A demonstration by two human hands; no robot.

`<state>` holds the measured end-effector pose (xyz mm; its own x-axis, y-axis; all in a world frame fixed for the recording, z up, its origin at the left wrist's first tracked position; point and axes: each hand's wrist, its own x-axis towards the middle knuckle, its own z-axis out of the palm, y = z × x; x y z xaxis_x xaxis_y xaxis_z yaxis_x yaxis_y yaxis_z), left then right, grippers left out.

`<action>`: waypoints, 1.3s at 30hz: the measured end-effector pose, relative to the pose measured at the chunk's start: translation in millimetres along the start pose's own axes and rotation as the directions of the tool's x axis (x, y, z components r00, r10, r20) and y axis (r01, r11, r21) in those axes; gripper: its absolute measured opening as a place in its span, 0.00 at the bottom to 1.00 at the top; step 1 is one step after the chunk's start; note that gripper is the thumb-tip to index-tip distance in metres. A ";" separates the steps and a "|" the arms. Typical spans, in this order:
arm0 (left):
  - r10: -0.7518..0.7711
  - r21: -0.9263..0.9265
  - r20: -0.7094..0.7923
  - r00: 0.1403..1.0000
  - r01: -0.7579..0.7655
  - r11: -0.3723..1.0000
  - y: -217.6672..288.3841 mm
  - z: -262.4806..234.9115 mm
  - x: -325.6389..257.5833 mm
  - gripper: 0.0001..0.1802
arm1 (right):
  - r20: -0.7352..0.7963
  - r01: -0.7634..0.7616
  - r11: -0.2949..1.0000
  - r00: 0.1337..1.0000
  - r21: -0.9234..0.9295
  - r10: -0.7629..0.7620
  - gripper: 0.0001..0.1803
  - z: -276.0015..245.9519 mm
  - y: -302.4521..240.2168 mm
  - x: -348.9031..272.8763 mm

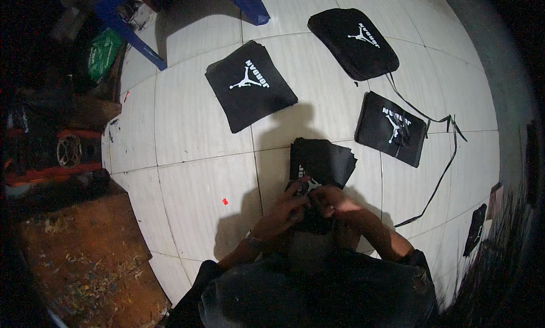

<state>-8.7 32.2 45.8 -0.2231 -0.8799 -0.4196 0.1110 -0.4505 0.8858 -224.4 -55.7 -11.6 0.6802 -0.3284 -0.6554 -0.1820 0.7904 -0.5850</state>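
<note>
left hand (285, 207) and right hand (329, 202) both pinch the near edge of a black bag (318, 166) on the floor (193, 129) | best keep fingers close, edge flat | beyond: strap (440, 174), three bag stacks (250, 85) | far: blue chair leg (133, 35)

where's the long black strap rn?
In the head view, the long black strap lies on the white tiled floor at right, trailing from the far black bag stack past the single black bag, right of both hands.
</note>
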 end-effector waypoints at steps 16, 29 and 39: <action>-0.147 0.636 -0.191 0.971 0.236 0.735 -50.3 -79.7 39.1 0.22 | -0.154 0.164 0.480 0.818 -0.862 -0.555 0.05 -5.2 17.2 -13.5; 0.379 0.794 0.181 0.908 -0.362 0.488 71.6 7.6 -10.5 0.13 | -0.021 0.421 0.412 0.679 -0.808 -0.734 0.11 47.4 -8.6 -41.6; -0.216 0.044 0.014 0.976 0.215 0.976 -1.4 -4.8 17.6 0.18 | -0.361 0.152 0.756 0.808 -0.637 -0.466 0.17 76.0 12.6 -54.2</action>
<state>-8.2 16.7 36.2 -0.2551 -0.7596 -0.5983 0.0181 -0.6224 0.7825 -209.6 11.3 52.8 0.3782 -0.8200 -0.4296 -0.4866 0.2187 -0.8458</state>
